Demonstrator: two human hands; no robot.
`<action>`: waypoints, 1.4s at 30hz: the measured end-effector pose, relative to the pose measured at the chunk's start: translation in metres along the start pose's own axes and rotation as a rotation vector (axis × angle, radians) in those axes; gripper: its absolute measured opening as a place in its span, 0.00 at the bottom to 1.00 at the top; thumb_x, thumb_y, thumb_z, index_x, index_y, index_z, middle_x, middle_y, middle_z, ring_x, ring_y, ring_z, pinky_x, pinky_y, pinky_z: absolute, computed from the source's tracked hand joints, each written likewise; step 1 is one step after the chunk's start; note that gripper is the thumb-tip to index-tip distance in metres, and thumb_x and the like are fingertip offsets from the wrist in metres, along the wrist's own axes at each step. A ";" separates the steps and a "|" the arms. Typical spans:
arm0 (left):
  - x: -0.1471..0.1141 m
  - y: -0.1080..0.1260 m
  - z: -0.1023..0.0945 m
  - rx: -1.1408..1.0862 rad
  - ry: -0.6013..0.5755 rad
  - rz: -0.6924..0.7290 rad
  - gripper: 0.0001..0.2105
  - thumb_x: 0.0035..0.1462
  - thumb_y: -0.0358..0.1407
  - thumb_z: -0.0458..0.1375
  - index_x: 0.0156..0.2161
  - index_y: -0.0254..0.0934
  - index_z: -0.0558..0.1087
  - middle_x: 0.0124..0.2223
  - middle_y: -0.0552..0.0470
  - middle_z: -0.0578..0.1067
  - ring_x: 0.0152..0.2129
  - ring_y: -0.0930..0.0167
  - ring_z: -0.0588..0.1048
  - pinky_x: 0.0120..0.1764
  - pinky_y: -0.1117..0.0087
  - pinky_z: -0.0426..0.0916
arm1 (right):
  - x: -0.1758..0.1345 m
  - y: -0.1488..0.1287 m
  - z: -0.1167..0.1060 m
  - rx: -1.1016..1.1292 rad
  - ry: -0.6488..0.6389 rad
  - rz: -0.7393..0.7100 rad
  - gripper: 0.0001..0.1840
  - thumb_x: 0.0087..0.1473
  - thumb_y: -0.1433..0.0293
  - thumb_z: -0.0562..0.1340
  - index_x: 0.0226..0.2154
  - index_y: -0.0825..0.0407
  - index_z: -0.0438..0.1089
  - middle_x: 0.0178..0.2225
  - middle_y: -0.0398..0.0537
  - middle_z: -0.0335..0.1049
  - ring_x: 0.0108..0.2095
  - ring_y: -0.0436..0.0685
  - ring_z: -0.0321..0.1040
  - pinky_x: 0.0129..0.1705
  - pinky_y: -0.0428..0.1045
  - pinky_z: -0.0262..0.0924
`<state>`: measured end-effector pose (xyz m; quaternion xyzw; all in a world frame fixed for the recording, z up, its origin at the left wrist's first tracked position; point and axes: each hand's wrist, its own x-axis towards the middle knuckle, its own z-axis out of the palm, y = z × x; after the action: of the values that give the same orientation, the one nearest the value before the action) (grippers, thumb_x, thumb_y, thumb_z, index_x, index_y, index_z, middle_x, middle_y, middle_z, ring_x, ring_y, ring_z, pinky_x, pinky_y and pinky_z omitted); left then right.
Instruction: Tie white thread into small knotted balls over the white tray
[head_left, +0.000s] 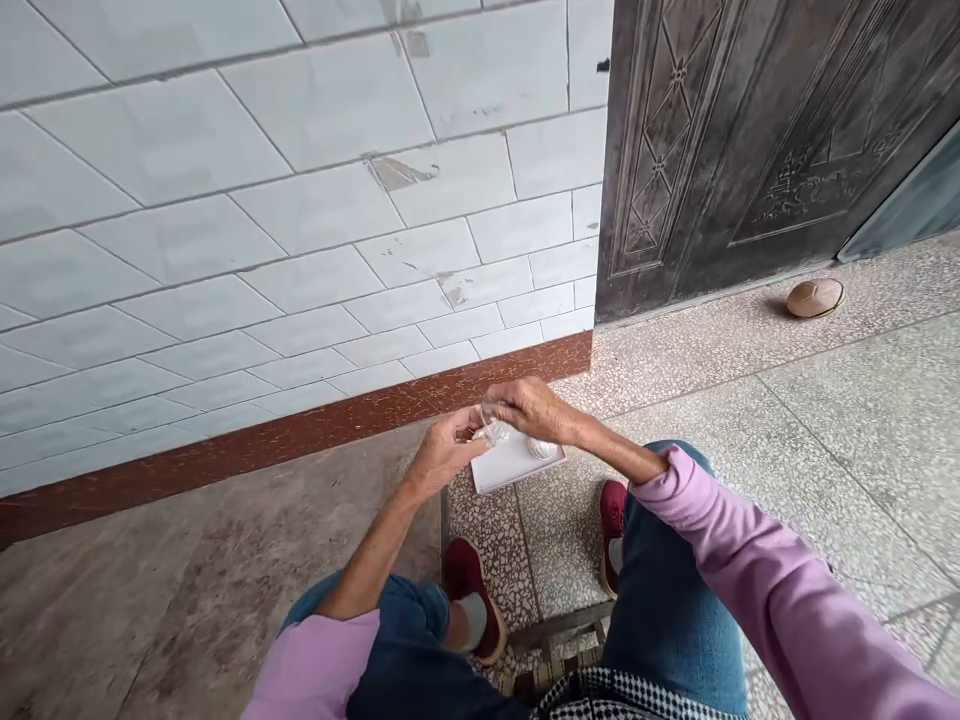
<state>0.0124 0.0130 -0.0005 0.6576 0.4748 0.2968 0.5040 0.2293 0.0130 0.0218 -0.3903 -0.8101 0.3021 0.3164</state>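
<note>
My left hand (442, 455) is closed in a pinch on a small white thread-like piece (487, 430), too small to make out well. Right beside it, my right hand (536, 408) is closed too, its fingertips blurred close to the same piece; what they grip is hidden. Below both hands, a shallow white tray (497, 474) lies on the floor. In it sit a white ball (540, 448), ribbed like wound yarn, and some small whitish bits partly covered by my hands.
A white tiled wall (315, 220) with a red-brown skirting (300, 437) rises ahead. To the right stand a dark carved door (697, 150) and a brown rounded object (815, 298) on the speckled floor. My red shoes (472, 590) flank the tray's near side.
</note>
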 end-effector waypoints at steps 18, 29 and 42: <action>0.061 -0.048 -0.018 0.041 -0.094 -0.036 0.15 0.41 0.42 0.69 0.34 0.39 0.74 0.28 0.58 0.70 0.27 0.73 0.66 0.32 0.74 0.60 | 0.012 0.047 0.039 -0.134 -0.225 0.240 0.14 0.67 0.77 0.64 0.28 0.55 0.72 0.26 0.43 0.69 0.27 0.51 0.60 0.34 0.46 0.47; 0.053 -0.032 -0.028 -0.286 -0.386 -0.112 0.19 0.41 0.39 0.76 0.38 0.36 0.77 0.35 0.52 0.78 0.32 0.70 0.75 0.38 0.70 0.67 | 0.035 0.055 0.012 0.367 -0.060 0.254 0.31 0.61 0.45 0.69 0.24 0.53 0.64 0.22 0.36 0.56 0.25 0.48 0.51 0.29 0.45 0.46; 0.064 -0.041 -0.038 -0.120 0.131 -0.027 0.21 0.40 0.44 0.76 0.34 0.37 0.73 0.30 0.56 0.74 0.27 0.73 0.69 0.32 0.72 0.62 | 0.030 0.044 0.047 0.164 -0.100 0.173 0.12 0.69 0.73 0.61 0.32 0.54 0.73 0.24 0.40 0.66 0.27 0.51 0.62 0.36 0.45 0.52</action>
<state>-0.0098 0.0883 -0.0335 0.5990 0.4969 0.3604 0.5142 0.1983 0.0483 -0.0314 -0.4162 -0.7606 0.4125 0.2793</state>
